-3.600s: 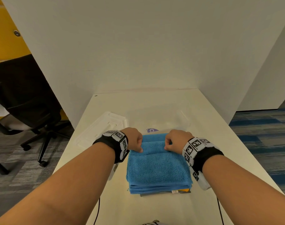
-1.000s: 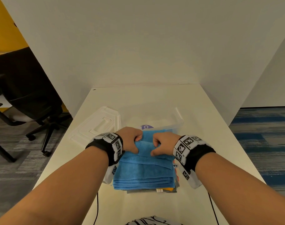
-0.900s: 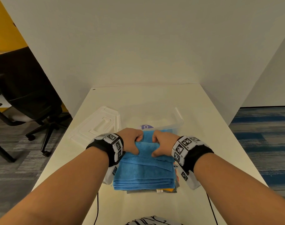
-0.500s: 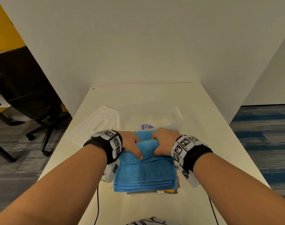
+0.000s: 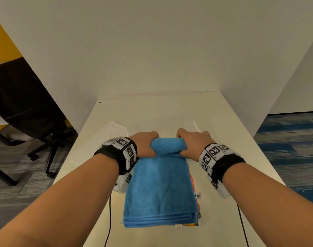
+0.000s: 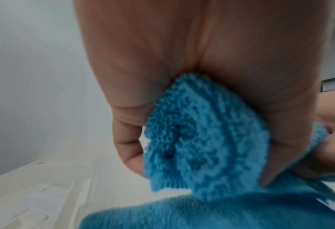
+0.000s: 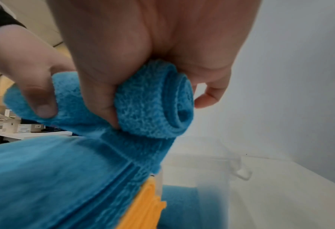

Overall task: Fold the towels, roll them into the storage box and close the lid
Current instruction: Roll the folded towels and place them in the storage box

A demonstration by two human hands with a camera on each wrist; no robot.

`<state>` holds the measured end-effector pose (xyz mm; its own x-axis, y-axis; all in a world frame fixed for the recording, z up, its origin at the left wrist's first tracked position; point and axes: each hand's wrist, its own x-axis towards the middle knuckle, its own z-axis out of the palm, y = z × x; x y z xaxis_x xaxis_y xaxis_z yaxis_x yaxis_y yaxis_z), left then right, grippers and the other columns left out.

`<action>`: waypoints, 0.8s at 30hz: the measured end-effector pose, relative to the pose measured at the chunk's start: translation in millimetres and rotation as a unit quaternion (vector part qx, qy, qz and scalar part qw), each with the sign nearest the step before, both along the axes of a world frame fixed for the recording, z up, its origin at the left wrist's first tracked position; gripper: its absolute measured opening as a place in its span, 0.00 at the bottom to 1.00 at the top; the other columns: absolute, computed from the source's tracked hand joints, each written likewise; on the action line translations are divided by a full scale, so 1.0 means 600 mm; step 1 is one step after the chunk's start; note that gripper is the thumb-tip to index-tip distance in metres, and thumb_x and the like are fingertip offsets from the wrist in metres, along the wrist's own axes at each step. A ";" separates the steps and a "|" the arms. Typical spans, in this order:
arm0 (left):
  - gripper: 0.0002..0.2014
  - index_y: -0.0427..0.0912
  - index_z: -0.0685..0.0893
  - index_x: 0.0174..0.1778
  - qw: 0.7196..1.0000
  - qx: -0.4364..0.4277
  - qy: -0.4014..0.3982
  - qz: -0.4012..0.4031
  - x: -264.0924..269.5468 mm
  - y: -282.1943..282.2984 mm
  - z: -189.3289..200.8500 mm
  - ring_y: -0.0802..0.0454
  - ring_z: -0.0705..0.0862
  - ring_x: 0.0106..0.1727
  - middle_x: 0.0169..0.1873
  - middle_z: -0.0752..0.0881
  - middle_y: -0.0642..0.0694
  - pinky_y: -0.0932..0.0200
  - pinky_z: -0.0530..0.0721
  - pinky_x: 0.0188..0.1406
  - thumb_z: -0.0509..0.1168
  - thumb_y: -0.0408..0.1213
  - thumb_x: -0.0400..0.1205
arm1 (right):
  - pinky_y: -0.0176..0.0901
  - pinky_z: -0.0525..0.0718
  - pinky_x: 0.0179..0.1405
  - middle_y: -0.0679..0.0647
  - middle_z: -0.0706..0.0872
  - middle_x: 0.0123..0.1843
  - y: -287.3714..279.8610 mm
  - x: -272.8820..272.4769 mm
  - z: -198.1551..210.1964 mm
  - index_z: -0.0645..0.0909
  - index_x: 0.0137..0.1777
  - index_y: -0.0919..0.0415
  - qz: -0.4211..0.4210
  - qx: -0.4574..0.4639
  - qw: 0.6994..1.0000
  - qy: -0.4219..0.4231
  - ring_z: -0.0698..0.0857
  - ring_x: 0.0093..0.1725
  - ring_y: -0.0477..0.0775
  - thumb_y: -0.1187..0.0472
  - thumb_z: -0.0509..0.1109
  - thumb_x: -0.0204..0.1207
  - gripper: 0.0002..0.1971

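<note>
Hands are working at the far end of the blue towel, which is lying on top of a folded stack near the front of the white table. Your left hand is gripping the left end of the rolled portion, fingers curled over the top and thumb tucked beneath; your right hand is gripping the right end in the same way. The roll is lying with its long axis running left to right across the table, while the unrolled part of the towel is stretching back toward you. In the wrist views, the spiral of the roll is showing at each end, at and.

Beneath the blue towel, only slivers of the other towels are showing: an orange towel edge and a thin grey edge at the front corner, with a small label on the right side. The storage box is sitting just beyond your hands; it is clear plastic and hard to make out, and your hands are hiding its near wall. The lid is lying flat to the left of the box, partly covered by your left wrist band.

White partition walls are closing off the table at the back and right. Bare tabletop is lying open behind the box and along the right side.
</note>
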<state>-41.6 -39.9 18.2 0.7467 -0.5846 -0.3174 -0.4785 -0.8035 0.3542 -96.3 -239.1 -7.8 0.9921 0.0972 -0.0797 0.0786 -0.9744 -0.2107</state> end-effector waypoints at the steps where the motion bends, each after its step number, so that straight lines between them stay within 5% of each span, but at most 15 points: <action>1: 0.20 0.46 0.73 0.60 1.000 -0.009 -0.004 0.001 0.008 -0.005 0.001 0.56 0.79 0.37 0.43 0.80 0.50 0.65 0.73 0.27 0.70 0.34 0.74 | 0.52 0.71 0.57 0.44 0.82 0.42 -0.007 0.009 -0.002 0.67 0.54 0.47 -0.003 -0.005 1.000 -0.017 0.81 0.40 0.51 0.54 0.67 0.72 0.14; 4: 0.25 0.44 0.67 0.67 1.000 -0.019 -0.013 -0.005 0.033 -0.022 -0.001 0.54 0.78 0.32 0.39 0.80 0.46 0.64 0.74 0.25 0.66 0.29 0.76 | 0.50 0.69 0.51 0.45 0.80 0.49 -0.027 0.034 -0.009 0.70 0.58 0.46 -0.027 -0.017 0.998 -0.057 0.83 0.46 0.54 0.48 0.66 0.76 0.13; 11: 0.24 0.43 0.63 0.70 0.999 -0.001 -0.031 -0.012 0.108 -0.061 -0.024 0.55 0.75 0.30 0.34 0.78 0.48 0.63 0.70 0.25 0.62 0.28 0.80 | 0.49 0.67 0.47 0.48 0.78 0.53 -0.072 0.095 -0.041 0.70 0.61 0.47 -0.050 -0.019 0.995 -0.079 0.82 0.46 0.55 0.54 0.65 0.78 0.13; 17: 0.19 0.39 0.69 0.68 0.992 0.118 -0.012 -0.032 0.164 -0.086 -0.063 0.43 0.84 0.49 0.52 0.84 0.39 0.55 0.77 0.42 0.63 0.34 0.82 | 0.53 0.70 0.57 0.48 0.80 0.56 -0.085 0.126 -0.062 0.67 0.65 0.51 -0.045 -0.023 0.998 -0.037 0.83 0.52 0.55 0.58 0.66 0.76 0.18; 24: 0.23 0.39 0.76 0.66 0.975 0.219 0.020 -0.041 0.214 -0.113 -0.113 0.43 0.85 0.57 0.56 0.87 0.40 0.48 0.84 0.59 0.72 0.34 0.76 | 0.50 0.61 0.50 0.44 0.82 0.51 -0.096 0.164 -0.084 0.72 0.59 0.46 -0.006 -0.075 0.996 -0.050 0.80 0.52 0.53 0.54 0.65 0.77 0.12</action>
